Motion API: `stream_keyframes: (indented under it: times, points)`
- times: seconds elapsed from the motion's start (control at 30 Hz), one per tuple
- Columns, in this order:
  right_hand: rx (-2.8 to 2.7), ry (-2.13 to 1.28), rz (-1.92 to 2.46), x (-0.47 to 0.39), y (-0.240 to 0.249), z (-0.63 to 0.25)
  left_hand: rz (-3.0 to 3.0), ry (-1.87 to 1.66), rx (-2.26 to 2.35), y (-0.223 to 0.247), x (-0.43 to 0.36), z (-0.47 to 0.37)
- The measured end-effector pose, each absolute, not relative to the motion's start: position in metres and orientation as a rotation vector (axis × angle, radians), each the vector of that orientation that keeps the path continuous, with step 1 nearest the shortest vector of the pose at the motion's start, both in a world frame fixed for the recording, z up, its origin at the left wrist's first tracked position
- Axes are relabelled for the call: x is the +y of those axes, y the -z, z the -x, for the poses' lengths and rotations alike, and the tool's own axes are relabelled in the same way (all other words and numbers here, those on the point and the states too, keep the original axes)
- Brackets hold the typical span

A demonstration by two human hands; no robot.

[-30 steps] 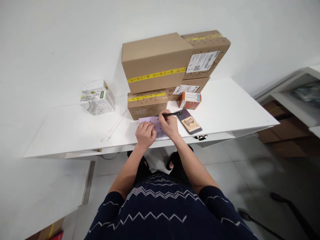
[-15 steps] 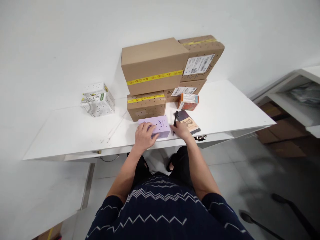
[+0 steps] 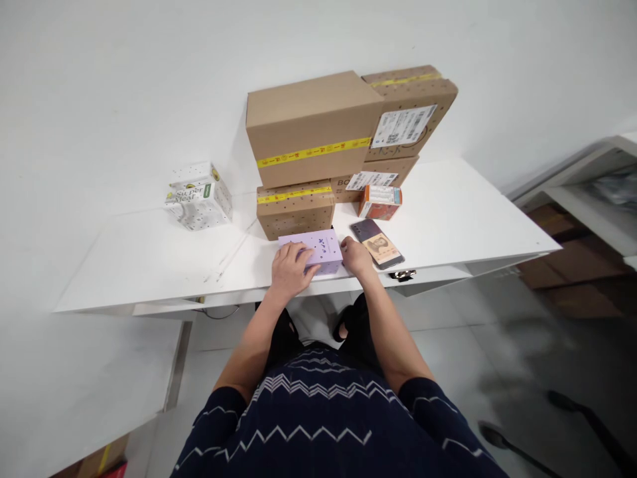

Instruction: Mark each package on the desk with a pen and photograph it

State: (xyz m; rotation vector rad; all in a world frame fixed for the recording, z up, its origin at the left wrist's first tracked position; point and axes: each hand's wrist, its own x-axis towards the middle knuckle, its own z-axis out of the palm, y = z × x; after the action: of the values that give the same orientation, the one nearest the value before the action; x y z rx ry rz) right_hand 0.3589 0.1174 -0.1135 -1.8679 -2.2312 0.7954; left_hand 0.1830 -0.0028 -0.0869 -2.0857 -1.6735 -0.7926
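A lilac box with small dark marks lies at the table's front edge. My left hand grips it from its left part, fingers over the top and thumb along the front. My right hand is closed against the box's right end. The slim black pen-like tool seen in it earlier is now almost wholly hidden by the fingers and the box. Just right of that hand lies a dark phone with a banknote-like picture on its back.
Behind the lilac box stand stacked cardboard boxes with yellow tape, against the wall. An orange-and-white carton is at their right, a white printed carton at the left. A metal clip-like fitting sits at the white table's front edge.
The black tool stood upright in my right hand and has tilted almost out of sight. That hand has turned toward the box's end. My left hand keeps its hold on the box.
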Motion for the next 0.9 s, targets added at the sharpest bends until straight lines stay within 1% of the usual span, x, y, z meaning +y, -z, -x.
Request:
stream_keyframes:
  times: [0.07, 0.2, 0.27, 0.4, 0.63, 0.7, 0.77, 0.9]
  points:
    - [-2.167, -0.792, 1.844, 0.117, 0.115, -0.365, 2.084, 0.796, -1.664, 0.087, -0.003, -0.183]
    - [-1.992, -0.425, 1.99, 0.121, 0.119, -0.388, 2.091, 0.791, -1.686, 0.088, -0.002, -0.183]
    - [-1.965, -0.333, 2.071, 0.124, 0.122, -0.4, 2.084, 0.776, -1.706, 0.089, -0.001, -0.185]
    - [-2.039, -0.422, 2.123, 0.129, 0.127, -0.413, 2.079, 0.76, -1.739, 0.091, 0.001, -0.187]
    - [-2.026, -0.447, 2.076, 0.127, 0.129, -0.417, 2.096, 0.738, -1.725, 0.09, 0.0, -0.186]
    - [-1.936, -0.494, 2.035, 0.123, 0.131, -0.422, 2.08, 0.725, -1.705, 0.089, 0.0, -0.186]
    - [-1.774, -0.637, 1.929, 0.116, 0.131, -0.43, 2.067, 0.722, -1.676, 0.09, 0.0, -0.186]
    - [-1.206, -1.199, 1.506, 0.096, 0.118, -0.44, 2.083, 0.731, -1.686, 0.09, 0.001, -0.185]
